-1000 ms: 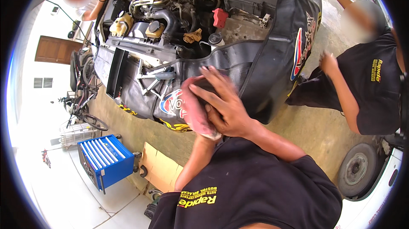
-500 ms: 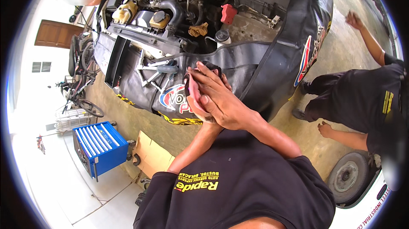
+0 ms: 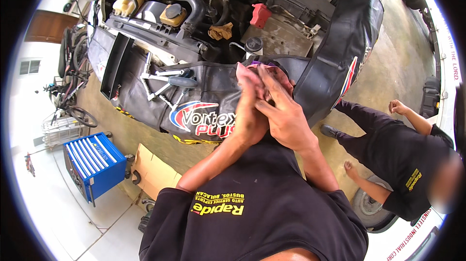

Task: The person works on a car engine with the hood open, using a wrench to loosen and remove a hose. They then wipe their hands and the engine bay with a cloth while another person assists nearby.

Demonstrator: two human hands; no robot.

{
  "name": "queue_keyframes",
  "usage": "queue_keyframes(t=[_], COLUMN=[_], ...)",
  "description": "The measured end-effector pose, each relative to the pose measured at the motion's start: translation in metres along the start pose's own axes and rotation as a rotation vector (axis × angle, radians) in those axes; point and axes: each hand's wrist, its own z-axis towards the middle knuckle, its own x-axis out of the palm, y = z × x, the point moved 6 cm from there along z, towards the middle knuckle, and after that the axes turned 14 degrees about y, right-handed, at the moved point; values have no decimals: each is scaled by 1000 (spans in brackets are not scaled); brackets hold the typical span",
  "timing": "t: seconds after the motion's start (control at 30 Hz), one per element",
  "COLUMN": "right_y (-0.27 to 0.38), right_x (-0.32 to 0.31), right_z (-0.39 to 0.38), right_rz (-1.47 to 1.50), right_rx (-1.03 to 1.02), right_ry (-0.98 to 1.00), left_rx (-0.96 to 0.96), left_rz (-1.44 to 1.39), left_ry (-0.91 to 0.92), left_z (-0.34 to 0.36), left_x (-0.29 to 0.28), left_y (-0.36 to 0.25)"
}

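My left hand (image 3: 251, 115) and my right hand (image 3: 290, 124) come together over the front of the black fender cover (image 3: 213, 79). Between their palms and fingers is a crumpled pink and dark rag (image 3: 246, 73), which both of them press. Motion smears the left fingers, while the right fingers reach along the cloth. Part of the rag is hidden behind the hands. To their left, several silver wrenches (image 3: 148, 74) and a tool with a blue-grey handle (image 3: 182, 82) lie on the cover.
Ahead is an open engine bay with a yellowish reservoir (image 3: 128, 1), a black-capped container (image 3: 253, 45) and a brown crumpled rag (image 3: 221, 31). A black tray (image 3: 116, 67) rests at left. A blue tool cabinet (image 3: 94, 164) stands on the floor. A co-worker (image 3: 388, 149) is at right.
My hands and the rag have shifted right, and the palms have turned from stacked to side by side. The co-worker at right has lowered a raised arm. The whole view has shifted slightly.
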Motion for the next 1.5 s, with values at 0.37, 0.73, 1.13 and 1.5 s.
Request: queue_keyframes(t=[0.37,0.73,1.13,1.5], right_y=[-16,20,48,74], right_x=[-32,-5,8,30], right_z=[4,-14,-39,-42], right_rz=[227,-349,676,189], right_rx=[-63,23,-118,-92], right_ry=[-2,-75,-525,-203], left_rx=[110,115,124,374], left_rz=[-407,336,585,158], left_ry=[115,-344,246,-28], left_z=[27,-6,-49,-75], left_x=[0,8,51,53], left_y=[-27,-12,24,10])
